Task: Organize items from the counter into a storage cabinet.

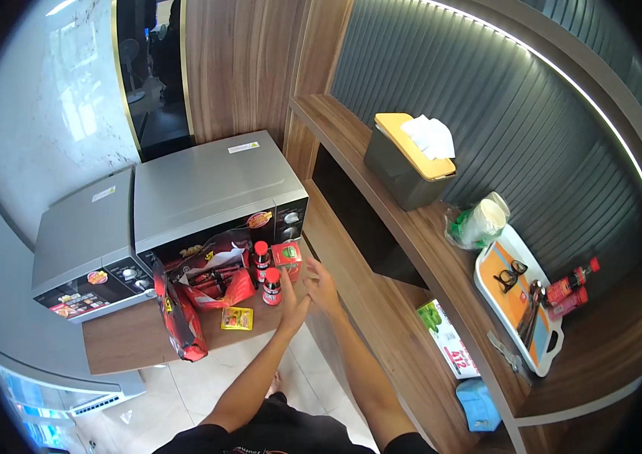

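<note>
My left hand (296, 303) is held flat in front of a small red box (287, 255) with a green emblem. My right hand (322, 288) is just to its right, fingers bent and apart, and the two hands meet or nearly meet. Neither has anything visible in it; whether the fingertips touch the box cannot be told. Two small dark bottles with red caps, one behind (262, 258) and one in front (271, 288), stand left of the box. Further left, a torn red and black bag (233, 289) shows red packets inside. A yellow sachet (237, 319) lies before it.
Behind stand a large microwave oven (213, 193) and a second one (88, 232). On the right-hand shelf are a tissue box (403, 164), paper cups (483, 221) and a tray (485, 272) with eyeglasses (509, 276). Another red-black package (179, 323) overhangs the counter's front edge.
</note>
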{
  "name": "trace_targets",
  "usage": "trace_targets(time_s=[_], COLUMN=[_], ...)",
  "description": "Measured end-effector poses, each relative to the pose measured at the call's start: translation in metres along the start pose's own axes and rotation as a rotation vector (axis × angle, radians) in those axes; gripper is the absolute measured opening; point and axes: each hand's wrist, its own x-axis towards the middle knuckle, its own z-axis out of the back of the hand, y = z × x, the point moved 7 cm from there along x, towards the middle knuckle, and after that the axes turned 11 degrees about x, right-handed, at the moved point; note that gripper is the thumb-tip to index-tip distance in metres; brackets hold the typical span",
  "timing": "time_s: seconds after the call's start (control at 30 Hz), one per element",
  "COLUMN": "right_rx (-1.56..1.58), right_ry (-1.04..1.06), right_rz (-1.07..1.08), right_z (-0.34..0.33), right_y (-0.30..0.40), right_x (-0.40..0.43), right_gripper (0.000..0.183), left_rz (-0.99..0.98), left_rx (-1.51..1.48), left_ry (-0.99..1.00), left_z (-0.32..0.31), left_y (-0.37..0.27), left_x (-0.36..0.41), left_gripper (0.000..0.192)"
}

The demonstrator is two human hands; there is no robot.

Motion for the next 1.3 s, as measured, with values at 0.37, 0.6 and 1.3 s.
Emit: trace_targets(time_s=[0.37,0.6,1.3], right_rx=[-0.166,-0.053,-0.394], right_ry=[0.254,-0.194,-0.556], right_rz=[0.069,-0.091,0.122], right_z=[-0.015,0.027,0.081], right_y=[-0.051,-0.082,0.072], right_x=[0.048,0.019,-0.181], right_gripper=[0.084,0.093,0.086], left_rz=[0.011,-0.044,-0.127], left_rx=[0.133,0.232,0.036], left_ry=[-0.081,-0.054,0.355], left_z=[0.004,-0.022,-0.037], left_y=[0.025,0.007,-0.033], left_x=[0.039,0.021,-0.077], left_gripper=[0.096,0.091,0.081])
